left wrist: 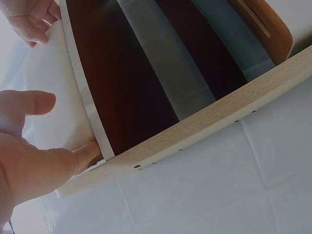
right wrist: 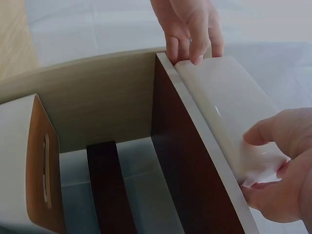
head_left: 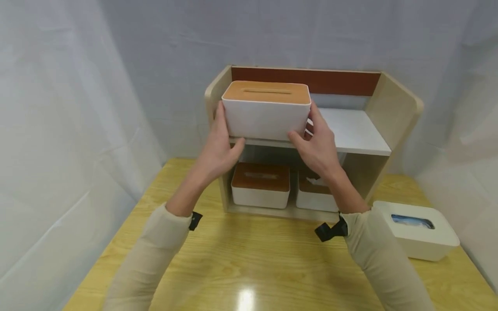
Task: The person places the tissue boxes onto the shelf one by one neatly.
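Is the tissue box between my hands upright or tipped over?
Upright. In the head view, the tissue box has its slotted brown lid facing up.

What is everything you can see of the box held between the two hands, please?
The box has a white body that looks like smooth plastic and an orange-brown, wood-look lid with rounded corners and a long narrow slot; no tissue shows above it. It is upright, long side forward, at the left front of the upper shelf, apparently resting there. The left hand holds its left end and the right hand its right, the right thumb against the front.
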### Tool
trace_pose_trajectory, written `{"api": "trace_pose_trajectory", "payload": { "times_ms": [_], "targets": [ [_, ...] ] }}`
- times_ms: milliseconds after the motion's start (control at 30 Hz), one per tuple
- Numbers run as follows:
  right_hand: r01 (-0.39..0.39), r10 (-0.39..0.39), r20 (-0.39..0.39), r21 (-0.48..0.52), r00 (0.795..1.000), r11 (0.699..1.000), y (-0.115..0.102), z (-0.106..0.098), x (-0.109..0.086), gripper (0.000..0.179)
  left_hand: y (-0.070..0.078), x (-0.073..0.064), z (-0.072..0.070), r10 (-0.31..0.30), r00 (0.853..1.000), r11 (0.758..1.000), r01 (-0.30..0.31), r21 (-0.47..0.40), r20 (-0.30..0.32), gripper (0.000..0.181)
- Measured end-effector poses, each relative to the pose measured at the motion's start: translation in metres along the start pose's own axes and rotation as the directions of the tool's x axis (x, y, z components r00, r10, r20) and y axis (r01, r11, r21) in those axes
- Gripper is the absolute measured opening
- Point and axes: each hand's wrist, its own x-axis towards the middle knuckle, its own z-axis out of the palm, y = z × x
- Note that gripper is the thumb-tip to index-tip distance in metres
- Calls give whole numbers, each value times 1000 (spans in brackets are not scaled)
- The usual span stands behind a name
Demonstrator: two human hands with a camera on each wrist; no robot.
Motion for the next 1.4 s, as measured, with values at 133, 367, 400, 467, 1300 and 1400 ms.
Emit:
{"api": "trace_pose_trajectory", "payload": {
  "times_ms": [133,367,400,467,1300,1400],
  "targets": [
    [-45,48,79,-38,996,998,1,-2,9,86,2,9,2,-26,999,998,24,53,46,95],
    [-170,179,137,-73,974,983,1,-3,25,91,0,24,6,-88,992,992,79,102,86,98],
    [-182,191,138,-78,972,980,1,-3,26,92,0,25,6,-94,991,991,84,108,93,98],
    [-194,205,142,-85,968,977,2,-3,29,93,0,28,6,-108,989,988,96,118,103,98],
    [-189,192,211,-34,958,981,-9,-26,-10,90,9,-3,2,-11,997,994,3,107,75,88],
    [-151,151,209,-15,966,988,-7,-33,-32,88,12,-19,7,15,997,997,-21,76,77,85]
  ]
}}
